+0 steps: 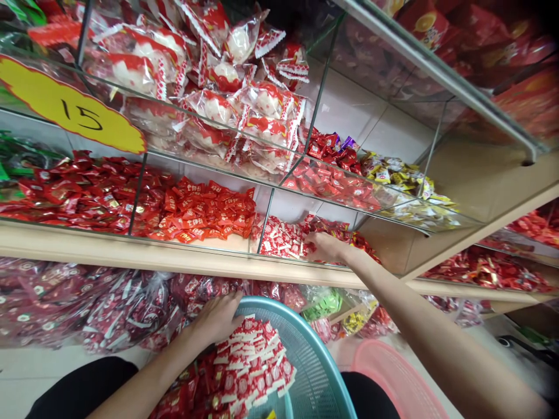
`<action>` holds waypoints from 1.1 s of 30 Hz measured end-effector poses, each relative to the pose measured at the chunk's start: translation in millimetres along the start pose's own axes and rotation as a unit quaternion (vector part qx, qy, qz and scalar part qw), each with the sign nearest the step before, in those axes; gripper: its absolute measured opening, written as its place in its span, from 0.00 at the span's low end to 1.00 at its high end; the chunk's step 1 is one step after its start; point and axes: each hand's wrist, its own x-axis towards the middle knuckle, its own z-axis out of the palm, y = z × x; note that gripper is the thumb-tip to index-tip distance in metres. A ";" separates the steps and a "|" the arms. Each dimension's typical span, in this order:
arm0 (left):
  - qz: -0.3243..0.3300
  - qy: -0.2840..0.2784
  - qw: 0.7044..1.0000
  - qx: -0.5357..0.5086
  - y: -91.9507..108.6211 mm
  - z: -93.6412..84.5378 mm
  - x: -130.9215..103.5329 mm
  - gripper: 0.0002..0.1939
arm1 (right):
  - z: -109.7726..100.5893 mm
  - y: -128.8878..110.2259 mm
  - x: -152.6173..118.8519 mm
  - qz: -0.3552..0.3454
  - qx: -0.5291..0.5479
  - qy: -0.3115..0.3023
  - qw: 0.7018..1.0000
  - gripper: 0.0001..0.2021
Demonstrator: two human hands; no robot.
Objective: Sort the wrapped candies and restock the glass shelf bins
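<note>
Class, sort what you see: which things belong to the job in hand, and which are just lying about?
In the job:
- right hand, at the shelf
- left hand, at the blue basket's rim
- red-and-white packets, in basket and on shelf

Lying about:
- pink basket
- yellow sign
- bags below the shelf

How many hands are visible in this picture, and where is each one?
2. The left hand is at the rim of the blue-green basket; the right hand reaches into the lower shelf, at the red-and-white sweets. Some fingertips are hidden.
</note>
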 end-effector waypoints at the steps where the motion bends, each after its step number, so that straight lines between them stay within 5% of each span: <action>1: 0.000 0.001 1.000 0.000 -0.2 0.4 0.6 0.19 | -1.8 1.3 -0.1 0.004 0.020 0.013 1.000 0.08; 11: -0.003 0.003 1.000 -0.008 1.4 0.0 0.2 0.18 | -11.9 -15.5 4.6 0.170 0.155 0.045 0.972 0.08; 23: 0.003 -0.014 1.000 0.006 5.4 -6.6 -0.9 0.15 | 8.5 -40.0 16.6 0.206 0.100 0.003 0.973 0.17; 33: 0.010 -0.021 1.000 0.020 7.5 -9.2 -1.2 0.16 | 4.7 -45.2 10.6 0.213 0.121 0.021 0.969 0.12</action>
